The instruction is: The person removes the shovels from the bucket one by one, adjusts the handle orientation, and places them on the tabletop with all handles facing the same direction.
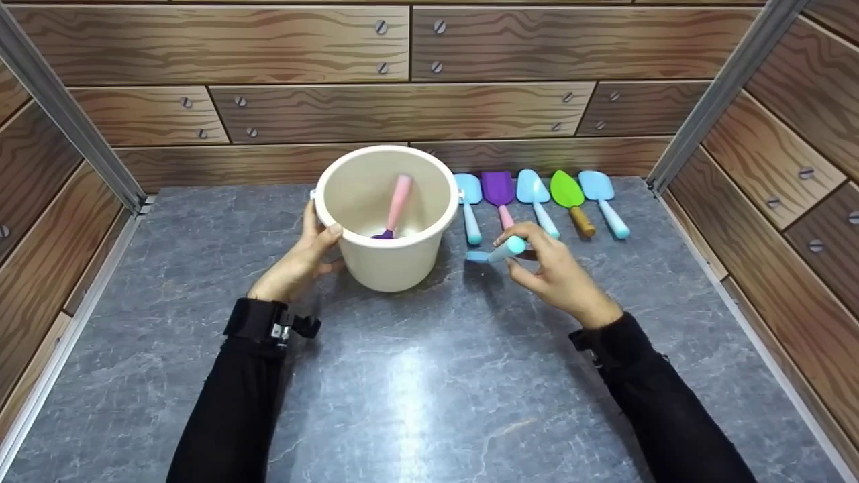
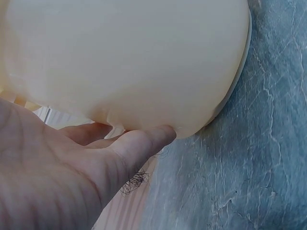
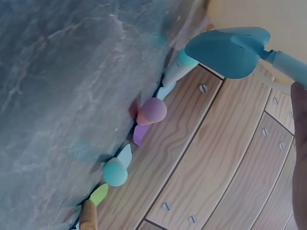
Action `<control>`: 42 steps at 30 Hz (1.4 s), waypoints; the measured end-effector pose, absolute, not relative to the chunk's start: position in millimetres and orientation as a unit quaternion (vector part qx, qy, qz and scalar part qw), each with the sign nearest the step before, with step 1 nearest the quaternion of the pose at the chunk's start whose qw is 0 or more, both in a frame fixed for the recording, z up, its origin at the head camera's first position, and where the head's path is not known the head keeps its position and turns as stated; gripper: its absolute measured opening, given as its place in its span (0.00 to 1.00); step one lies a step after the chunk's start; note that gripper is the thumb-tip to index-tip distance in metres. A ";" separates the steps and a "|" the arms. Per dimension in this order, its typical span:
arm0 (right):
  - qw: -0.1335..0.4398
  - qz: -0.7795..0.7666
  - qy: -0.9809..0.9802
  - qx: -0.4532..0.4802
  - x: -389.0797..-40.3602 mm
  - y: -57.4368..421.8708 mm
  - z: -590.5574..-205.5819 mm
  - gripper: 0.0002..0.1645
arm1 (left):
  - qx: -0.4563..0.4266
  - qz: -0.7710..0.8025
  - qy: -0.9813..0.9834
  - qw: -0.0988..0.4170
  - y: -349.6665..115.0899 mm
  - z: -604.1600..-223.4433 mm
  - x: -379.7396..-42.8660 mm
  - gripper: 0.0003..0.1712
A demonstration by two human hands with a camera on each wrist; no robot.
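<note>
A cream bucket stands upright on the grey surface. My left hand rests against its left outer wall, the thumb near the rim; in the left wrist view its extended fingers touch the wall. Inside the bucket, a toy shovel with a pink handle and purple blade leans. My right hand holds a blue toy shovel by its pale blue handle, off the surface, to the bucket's right. In the right wrist view the shovel's blade shows fully, with little of the hand in view.
Right of the bucket, along the back wall, lie several toy shovels: blue ones, a purple one with a pink handle, and a green one with a brown handle. Wood-patterned walls enclose the back and sides.
</note>
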State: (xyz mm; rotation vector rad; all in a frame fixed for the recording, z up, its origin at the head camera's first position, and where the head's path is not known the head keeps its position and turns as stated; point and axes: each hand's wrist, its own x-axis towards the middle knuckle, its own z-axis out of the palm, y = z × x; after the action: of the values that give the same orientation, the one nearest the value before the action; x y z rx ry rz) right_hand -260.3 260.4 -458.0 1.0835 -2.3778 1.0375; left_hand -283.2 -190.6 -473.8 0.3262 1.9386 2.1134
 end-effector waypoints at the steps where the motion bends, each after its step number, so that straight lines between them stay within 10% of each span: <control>1: 0.159 0.362 -0.837 0.378 -260.3 260.4 -458.7 0.24 | 0.112 0.726 0.666 0.128 -190.6 -473.7 -283.3 0.90; 25: 0.032 0.283 -0.844 0.454 -242.5 258.9 -454.4 0.13 | 0.109 0.727 0.665 0.133 -190.7 -474.1 -283.9 0.87; 42: -0.130 0.185 -0.885 0.407 -231.7 250.0 -452.8 0.27 | 0.100 0.735 0.659 0.127 -189.5 -474.4 -283.9 0.90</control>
State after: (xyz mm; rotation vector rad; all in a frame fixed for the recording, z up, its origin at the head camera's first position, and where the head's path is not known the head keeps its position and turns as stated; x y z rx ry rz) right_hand -231.7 250.0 -452.8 1.3949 -3.0373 0.6332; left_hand -283.9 -189.5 -474.4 0.2900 1.9169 2.1384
